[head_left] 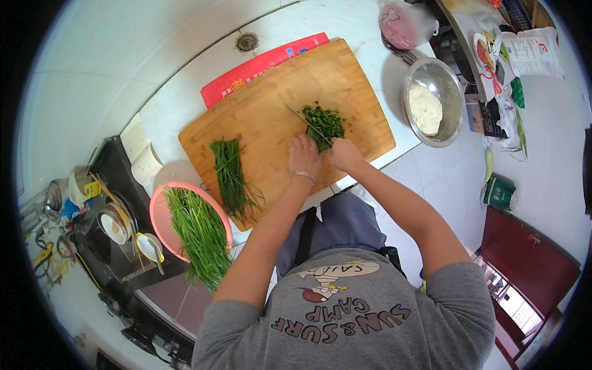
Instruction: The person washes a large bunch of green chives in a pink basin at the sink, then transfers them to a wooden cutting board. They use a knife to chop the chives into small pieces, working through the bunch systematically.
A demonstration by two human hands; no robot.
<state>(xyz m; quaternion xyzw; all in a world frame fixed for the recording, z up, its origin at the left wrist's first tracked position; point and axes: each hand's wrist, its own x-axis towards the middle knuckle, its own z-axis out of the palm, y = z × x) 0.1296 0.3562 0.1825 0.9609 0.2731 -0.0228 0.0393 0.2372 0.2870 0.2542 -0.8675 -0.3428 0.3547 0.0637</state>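
On the wooden cutting board point(271, 92), my right hand point(346, 154) grips a knife point(308, 124), its blade pointing up and to the left. A pile of chopped chives point(325, 123) lies just right of the blade. My left hand point(304, 155), with a bracelet at the wrist, is beside the knife, its fingers curled down at the near edge of the greens. What those fingers hold is hidden. A bundle of uncut chives point(229, 176) lies on the left part of the board.
A pink basin point(161, 216) heaped with long chives point(198, 231) stands left of the board. A steel bowl point(455, 98) with pale dough point(425, 110) sits at the right. Behind the board is a red box point(216, 92). Bowls and chopsticks point(114, 200) crowd the far left.
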